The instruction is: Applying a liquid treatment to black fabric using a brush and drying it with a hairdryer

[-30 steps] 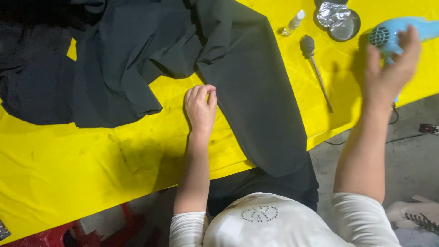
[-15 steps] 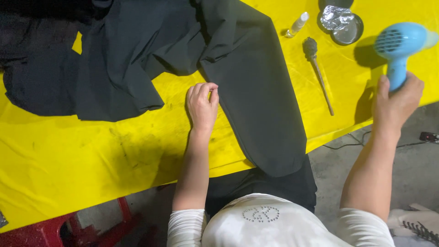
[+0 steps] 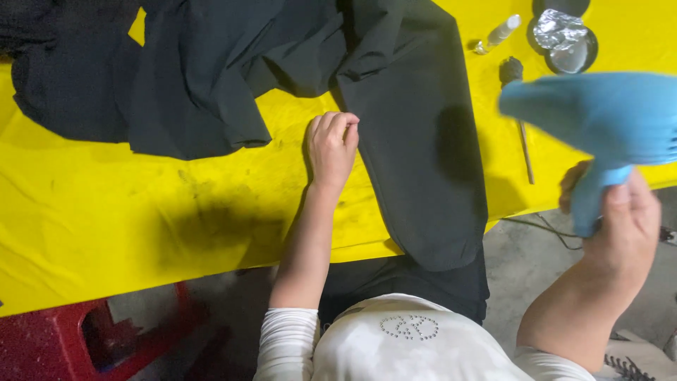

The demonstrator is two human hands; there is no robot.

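A dark garment [image 3: 416, 141] lies spread over a yellow table [image 3: 106, 219], one leg hanging off the near edge. My left hand [image 3: 331, 148] rests on the table at the garment's edge, fingertips pinching the fabric. My right hand [image 3: 620, 226] grips the handle of a light blue hair dryer [image 3: 599, 113], held up above the table's right end, blurred, its nozzle toward the garment.
A small brush with a thin handle [image 3: 518, 106], a clear spray bottle [image 3: 497, 33] and a round dish with crumpled foil [image 3: 564, 39] lie at the table's far right. A red stool [image 3: 84, 339] stands under the table at left. A cable [image 3: 543, 229] runs on the floor.
My right hand took hold of the hair dryer, lifted it off the table and swung it left toward the garment. The left hand stayed on the fabric edge.
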